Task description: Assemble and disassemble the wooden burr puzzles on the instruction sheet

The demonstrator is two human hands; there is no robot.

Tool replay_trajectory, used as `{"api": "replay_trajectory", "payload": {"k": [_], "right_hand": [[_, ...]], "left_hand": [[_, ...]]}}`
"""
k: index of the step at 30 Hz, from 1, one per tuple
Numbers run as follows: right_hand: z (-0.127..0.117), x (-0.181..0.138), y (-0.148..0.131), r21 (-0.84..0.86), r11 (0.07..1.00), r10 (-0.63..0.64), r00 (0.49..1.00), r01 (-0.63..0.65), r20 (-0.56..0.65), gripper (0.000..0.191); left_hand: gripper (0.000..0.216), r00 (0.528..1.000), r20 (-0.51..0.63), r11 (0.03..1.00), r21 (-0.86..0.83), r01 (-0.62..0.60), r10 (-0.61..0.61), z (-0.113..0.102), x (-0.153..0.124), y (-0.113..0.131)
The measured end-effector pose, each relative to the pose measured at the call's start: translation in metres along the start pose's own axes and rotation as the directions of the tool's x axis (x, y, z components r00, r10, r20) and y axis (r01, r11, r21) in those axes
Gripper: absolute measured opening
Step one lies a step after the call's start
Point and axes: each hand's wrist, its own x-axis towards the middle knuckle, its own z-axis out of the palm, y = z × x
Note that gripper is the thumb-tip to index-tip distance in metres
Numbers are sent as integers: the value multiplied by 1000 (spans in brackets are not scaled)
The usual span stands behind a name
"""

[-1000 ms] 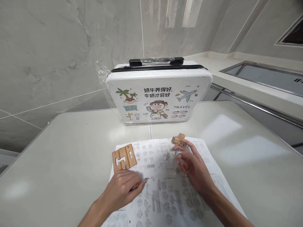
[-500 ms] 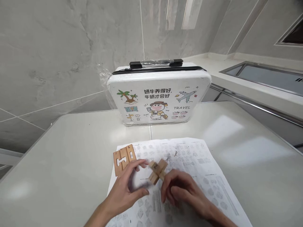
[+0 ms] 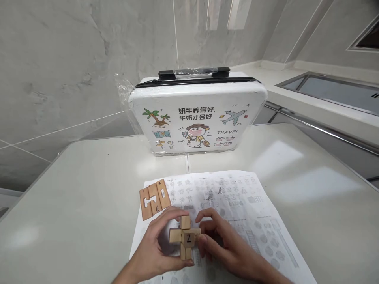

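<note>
A small wooden burr puzzle (image 3: 186,221), made of interlocking blocks, is held just above a printed paper sheet (image 3: 242,175). The block end facing me bears a handwritten 2. My left hand (image 3: 151,248) grips the puzzle from the left, with fingers at its upper end and thumb along its bottom. From the right, my right hand (image 3: 227,246) has closed thumb and fingers on the block sticking out on that side; some of these fingers are hidden. Beyond my left hand, three flat wooden pieces (image 3: 158,203) with pen marks and cut-out slots lie side by side on the sheet's corner.
A white suitcase (image 3: 166,94) with cartoon prints, partly wrapped in clear plastic, stands at the back of the pale table (image 3: 74,197). Behind it rises a grey tiled wall (image 3: 59,59). A ledge with a glass panel (image 3: 331,92) lies to the right.
The puzzle has moved down and left and turned, so its end marked 2 now faces me. My left hand, open before, has closed on it. My right hand has shifted along with it.
</note>
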Motion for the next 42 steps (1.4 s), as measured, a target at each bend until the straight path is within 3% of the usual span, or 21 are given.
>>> {"api": "replay_trajectory", "payload": {"k": [5, 11, 20, 24, 28, 35, 42], "right_hand": [[-6, 2, -8, -199, 980, 1, 998, 10, 57, 26], [-9, 2, 0, -320, 947, -9, 999, -6, -45, 17], [-2, 3, 10, -440, 898, -83, 985, 8, -151, 15], [-3, 0, 15, -548, 836, -108, 986, 22, -124, 37], [-2, -2, 18, -653, 746, -230, 970, 127, -73, 55], [-5, 1, 9, -619, 743, -373, 925, 253, -68, 28], [-12, -1, 4, -717, 672, -353, 932, 187, -87, 23]], "left_hand": [[74, 992, 35, 992, -20, -124, 124, 0, 3, 2], [75, 975, 72, 975, 57, -214, 210, 5, 6, 3], [63, 1000, 22, 1000, 30, -4, 3, 8, 2, 2], [60, 999, 16, 999, 15, 33, -33, 9, 4, 2], [60, 998, 28, 998, -28, 54, -53, 9, 5, 1], [61, 997, 42, 998, 11, 66, -66, 10, 4, 3], [59, 994, -101, 999, 21, 33, -30, 5, 2, 1]]}}
